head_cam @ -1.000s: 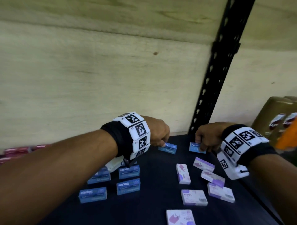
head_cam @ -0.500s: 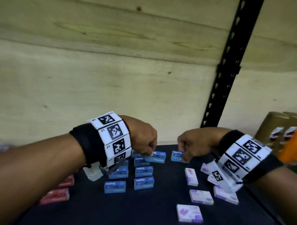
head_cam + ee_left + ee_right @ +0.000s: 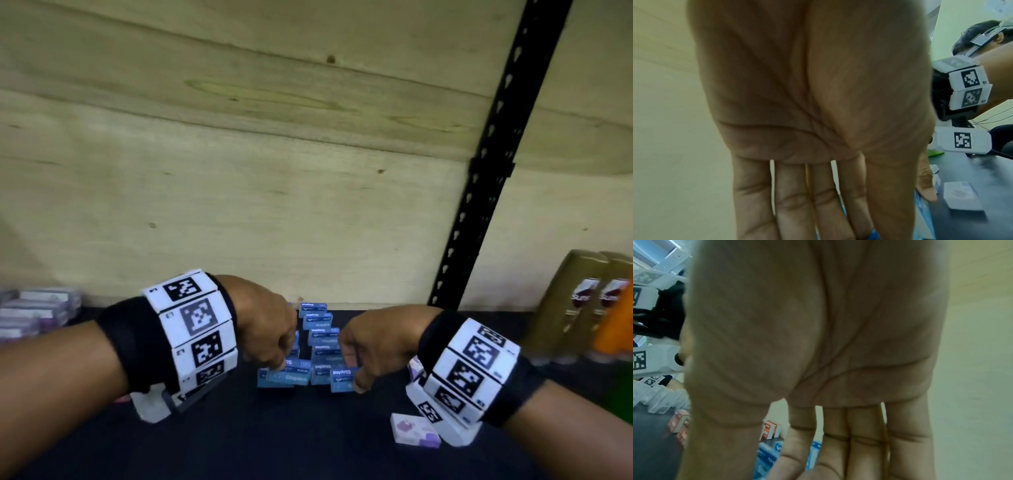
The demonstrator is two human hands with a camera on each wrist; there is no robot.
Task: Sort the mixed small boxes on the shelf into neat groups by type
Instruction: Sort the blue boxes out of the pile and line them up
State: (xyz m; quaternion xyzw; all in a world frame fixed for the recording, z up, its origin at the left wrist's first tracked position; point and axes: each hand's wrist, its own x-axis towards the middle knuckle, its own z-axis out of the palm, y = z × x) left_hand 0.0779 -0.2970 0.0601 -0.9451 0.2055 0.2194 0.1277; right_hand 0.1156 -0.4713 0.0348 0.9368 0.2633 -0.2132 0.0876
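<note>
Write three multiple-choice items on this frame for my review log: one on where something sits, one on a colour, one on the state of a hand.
1. Where does the white-and-purple box lie?
A. On top of the blue stack
B. Alone on the dark shelf, near the right wrist
C. Against the back wall

2. What colour are the boxes gathered between the hands?
A. Blue
B. Green
C. Yellow

3. What is the right hand doing?
A. Lying flat on the shelf
B. Hanging empty above the shelf
C. Holding a blue Staples box at the front of the group

Answers:
1 B, the head view shows it apart from the blue group, beside the right wrist.
2 A, all of them show blue faces.
3 C, its curled fingers close on the box's right end.
</note>
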